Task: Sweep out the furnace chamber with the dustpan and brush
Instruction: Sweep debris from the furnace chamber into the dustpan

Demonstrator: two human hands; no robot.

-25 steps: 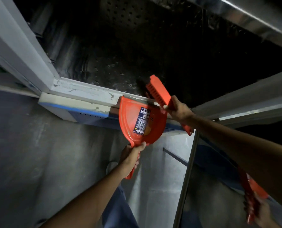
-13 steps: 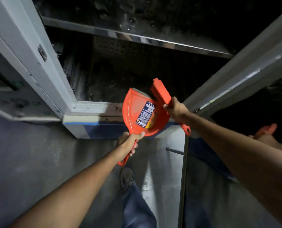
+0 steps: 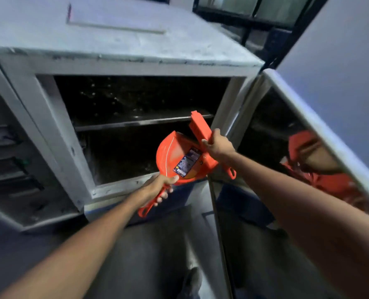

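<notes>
Left hand (image 3: 161, 187) grips the handle of the orange dustpan (image 3: 175, 157) — pan tilted, raised before the chamber's lower opening. Right hand (image 3: 218, 145) is closed around the orange brush (image 3: 199, 126), held just above and right of the pan. Both sit in front of the open furnace chamber (image 3: 136, 130) — door (image 3: 321, 134) open at right.

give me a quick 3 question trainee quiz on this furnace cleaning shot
1. True or false: the furnace door is shut.
2. Which hand holds the dustpan? A) left B) right C) neither
3. Fill in: the brush sticks up in front of the dark ____ opening.

Key:
1. False. The door stands open at the right, and its shiny inner face mirrors the person.
2. A. The left hand grips the dustpan handle; the right hand holds the brush.
3. Chamber.
</notes>
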